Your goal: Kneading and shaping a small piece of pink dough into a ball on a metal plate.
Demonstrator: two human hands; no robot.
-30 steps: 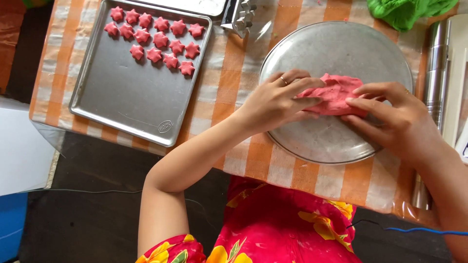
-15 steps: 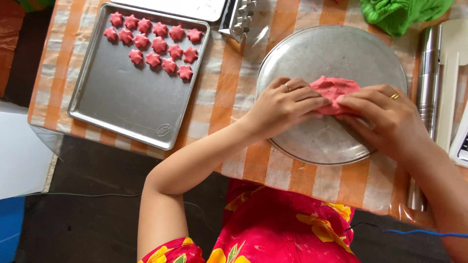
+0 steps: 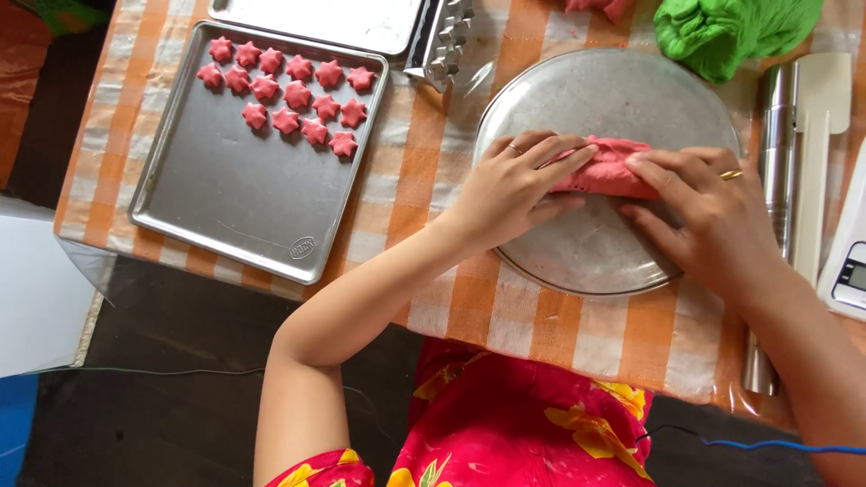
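Both hands drawn closer since earlier frame: left hand [image 3: 514,185], right hand [image 3: 708,212] fingers curled, pinching pink dough [image 3: 606,169] over round metal tray [image 3: 541,90]. Risk: uneven squeeze tears dough.

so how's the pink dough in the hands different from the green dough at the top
The pink dough lies on the round tray, pressed between the left hand and right hand; the green dough sits untouched beside the tray on the cloth. The pink is a flattish folded slab; the green is a bulkier, rumpled heap, partly cut off by the frame. Both look soft and unshaped.
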